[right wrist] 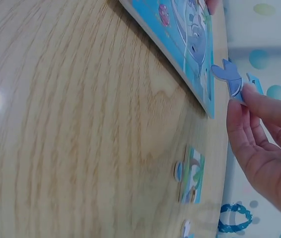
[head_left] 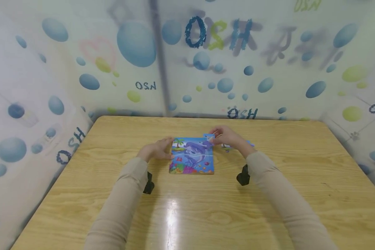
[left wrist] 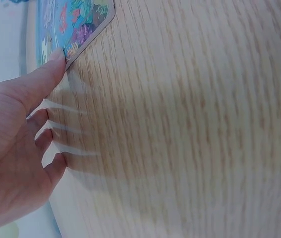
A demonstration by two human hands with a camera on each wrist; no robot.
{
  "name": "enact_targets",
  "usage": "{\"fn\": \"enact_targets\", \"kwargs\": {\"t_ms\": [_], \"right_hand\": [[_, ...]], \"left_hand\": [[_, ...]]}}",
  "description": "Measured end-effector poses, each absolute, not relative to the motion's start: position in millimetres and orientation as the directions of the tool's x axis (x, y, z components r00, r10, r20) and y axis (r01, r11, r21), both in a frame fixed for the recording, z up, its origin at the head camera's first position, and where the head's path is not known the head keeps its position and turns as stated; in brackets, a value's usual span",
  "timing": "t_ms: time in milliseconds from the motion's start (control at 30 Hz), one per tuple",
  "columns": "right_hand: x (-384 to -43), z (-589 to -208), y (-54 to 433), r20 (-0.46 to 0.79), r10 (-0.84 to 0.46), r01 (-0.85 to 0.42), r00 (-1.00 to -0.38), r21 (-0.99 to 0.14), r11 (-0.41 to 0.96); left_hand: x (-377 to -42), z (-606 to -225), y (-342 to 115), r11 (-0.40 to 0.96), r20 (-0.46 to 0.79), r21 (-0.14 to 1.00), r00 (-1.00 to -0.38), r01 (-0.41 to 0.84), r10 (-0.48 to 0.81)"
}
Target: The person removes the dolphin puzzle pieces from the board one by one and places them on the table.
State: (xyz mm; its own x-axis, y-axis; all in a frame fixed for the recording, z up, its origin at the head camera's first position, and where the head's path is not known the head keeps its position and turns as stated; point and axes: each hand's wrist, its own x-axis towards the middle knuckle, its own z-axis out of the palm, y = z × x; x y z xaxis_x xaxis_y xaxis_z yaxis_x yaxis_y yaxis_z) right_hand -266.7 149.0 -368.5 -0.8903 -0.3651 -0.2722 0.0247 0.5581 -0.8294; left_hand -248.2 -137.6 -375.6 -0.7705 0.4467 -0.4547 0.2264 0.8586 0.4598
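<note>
Dolphin puzzle board [head_left: 190, 159] lies flat on the wooden bench [head_left: 212, 215], between both hands. Left hand [head_left: 157, 149] relaxed, fingers loosely bent — thumb touching the board's edge on the left side. Right hand [head_left: 225, 136] pinches a blue tail piece [right wrist: 229, 77] between thumb and fingers — held at the board's far right corner. Loose pieces [right wrist: 195, 173] on the bench, right of the board.

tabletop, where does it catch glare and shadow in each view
Head view: a bright vertical glare streak on the tabletop, low and just left of centre; left wrist view: a soft shadow beside the left hand, broken by paler stripes; right wrist view: a white glare spot at the left edge.
</note>
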Motion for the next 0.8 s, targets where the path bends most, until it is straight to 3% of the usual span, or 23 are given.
{"fn": "enact_targets", "kwargs": {"t_ms": [800], "right_hand": [[-254.6,-375.8,228.3,-0.252,-0.311,0.047,-0.917,-0.839,0.542]], "left_hand": [[-248.5,-375.2,-138.5,0.846,-0.441,0.466,-0.761,0.260,0.476]]}}
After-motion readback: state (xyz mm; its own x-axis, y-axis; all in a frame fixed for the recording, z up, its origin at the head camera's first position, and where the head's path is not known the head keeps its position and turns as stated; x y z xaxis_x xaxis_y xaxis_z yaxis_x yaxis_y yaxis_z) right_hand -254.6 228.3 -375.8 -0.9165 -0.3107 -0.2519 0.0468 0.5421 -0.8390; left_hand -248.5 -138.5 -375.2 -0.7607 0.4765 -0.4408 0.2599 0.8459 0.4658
